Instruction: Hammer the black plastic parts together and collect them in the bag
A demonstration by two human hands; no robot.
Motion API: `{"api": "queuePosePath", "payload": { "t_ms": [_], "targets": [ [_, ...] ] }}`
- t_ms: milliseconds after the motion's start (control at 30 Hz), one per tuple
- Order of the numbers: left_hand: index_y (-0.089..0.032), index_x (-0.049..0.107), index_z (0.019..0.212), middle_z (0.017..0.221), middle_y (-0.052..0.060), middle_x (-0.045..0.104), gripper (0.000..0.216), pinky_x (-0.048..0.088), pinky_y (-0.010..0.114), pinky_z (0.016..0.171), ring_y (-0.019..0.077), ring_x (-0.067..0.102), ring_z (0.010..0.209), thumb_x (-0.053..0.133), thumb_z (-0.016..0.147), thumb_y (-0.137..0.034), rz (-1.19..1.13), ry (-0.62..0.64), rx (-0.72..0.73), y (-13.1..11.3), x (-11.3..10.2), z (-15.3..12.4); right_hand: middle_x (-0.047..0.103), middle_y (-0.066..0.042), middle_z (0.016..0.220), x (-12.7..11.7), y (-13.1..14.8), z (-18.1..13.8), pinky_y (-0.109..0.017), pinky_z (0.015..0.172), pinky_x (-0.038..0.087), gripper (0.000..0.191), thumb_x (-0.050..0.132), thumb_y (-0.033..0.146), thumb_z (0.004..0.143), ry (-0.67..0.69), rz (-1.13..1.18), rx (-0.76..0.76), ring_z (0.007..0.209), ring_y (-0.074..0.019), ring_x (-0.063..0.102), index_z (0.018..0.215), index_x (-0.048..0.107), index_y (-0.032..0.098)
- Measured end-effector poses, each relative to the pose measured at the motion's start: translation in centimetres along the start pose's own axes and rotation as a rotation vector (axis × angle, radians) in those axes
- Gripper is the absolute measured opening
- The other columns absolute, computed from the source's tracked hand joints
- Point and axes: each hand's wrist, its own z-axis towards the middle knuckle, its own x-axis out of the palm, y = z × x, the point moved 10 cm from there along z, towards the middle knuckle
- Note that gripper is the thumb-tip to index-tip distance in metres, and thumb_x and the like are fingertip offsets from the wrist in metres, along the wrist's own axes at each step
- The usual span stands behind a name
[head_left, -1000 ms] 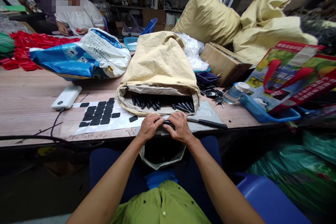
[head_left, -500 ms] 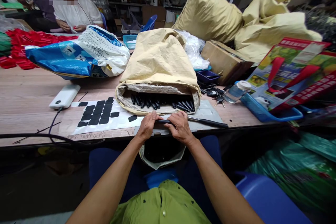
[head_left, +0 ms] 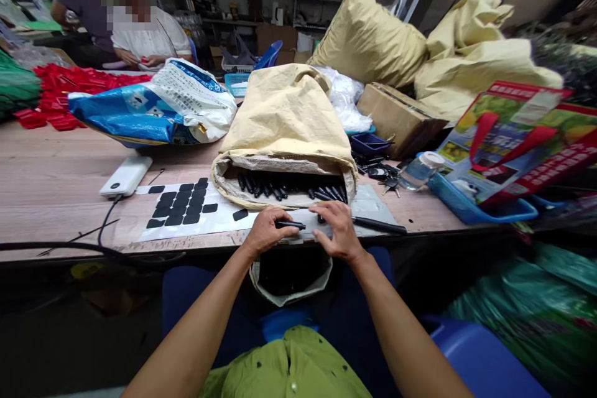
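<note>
My left hand is closed around a slim black pen-like stick, whose narrow end points right. Facing it, my right hand has thumb and index finger apart. A small dark piece shows between those fingers; I cannot tell whether they touch it. Under and beyond the right hand lies a rod with a black handle. Just behind both hands, a yellow cloth sack lies with its mouth towards me, and several black pen-like sticks show inside.
A sheet with black stickers and a white power bank lie left. A blue-white bag stands behind. To the right are a bottle and a blue tray. An open bag hangs below the table edge.
My right hand has moved off the black stick and its fingers have spread. The stick stays in my left hand, its end now uncovered. The whole view has shifted slightly.
</note>
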Motion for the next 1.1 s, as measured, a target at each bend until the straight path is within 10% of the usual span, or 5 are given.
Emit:
{"api": "queuePosePath", "payload": {
  "t_ms": [200, 567, 767, 933, 1100],
  "targets": [
    [-0.02, 0.075, 0.08, 0.083, 0.002, 0.072, 0.017, 0.043, 0.033, 0.082, 0.0223, 0.06, 0.09, 0.086, 0.071, -0.03, 0.056, 0.03, 0.066, -0.9, 0.0, -0.3, 0.063, -0.005, 0.089, -2.8, -6.2, -2.1, -0.036, 0.084, 0.037, 0.014, 0.057, 0.031, 0.093, -0.076, -0.298, 0.247, 0.09, -0.0229, 0.053, 0.086, 0.065, 0.022],
    [-0.022, 0.07, 0.094, 0.09, 0.007, 0.066, 0.013, 0.039, 0.044, 0.086, 0.025, 0.055, 0.092, 0.073, 0.084, -0.03, 0.507, 0.1, 0.468, -6.0, 5.5, -7.9, 0.061, -0.005, 0.089, -2.2, -6.1, -2.5, -0.034, 0.08, 0.035, 0.014, 0.057, 0.032, 0.094, -0.077, -0.407, 0.226, 0.089, -0.0223, 0.05, 0.087, 0.063, 0.022],
    [-0.023, 0.068, 0.098, 0.091, 0.006, 0.064, 0.013, 0.04, 0.041, 0.075, 0.025, 0.054, 0.088, 0.073, 0.086, -0.027, 0.642, 0.124, 0.395, -4.3, 8.8, -10.7, 0.061, -0.005, 0.089, -2.3, -6.2, -2.6, -0.034, 0.08, 0.035, 0.014, 0.058, 0.032, 0.094, -0.082, -0.409, 0.228, 0.089, -0.0221, 0.05, 0.087, 0.063, 0.022],
    [-0.021, 0.068, 0.092, 0.087, 0.007, 0.065, 0.016, 0.045, 0.038, 0.079, 0.0225, 0.057, 0.083, 0.058, 0.097, -0.031, 0.578, -0.128, 0.409, -6.1, 2.6, -6.5, 0.061, -0.005, 0.089, -2.2, -6.2, -2.7, -0.034, 0.08, 0.035, 0.014, 0.058, 0.032, 0.094, -0.082, -0.413, 0.231, 0.089, -0.022, 0.05, 0.087, 0.064, 0.022],
    [-0.017, 0.071, 0.096, 0.096, 0.011, 0.067, 0.021, 0.05, 0.039, 0.084, 0.0279, 0.062, 0.096, 0.059, 0.091, -0.033, 0.713, -0.499, -0.129, -0.8, -8.4, 0.7, 0.061, -0.005, 0.089, -2.3, -6.3, -2.6, -0.034, 0.08, 0.034, 0.015, 0.058, 0.033, 0.094, -0.088, -0.409, 0.239, 0.089, -0.022, 0.05, 0.087, 0.064, 0.021]
  ]
}}
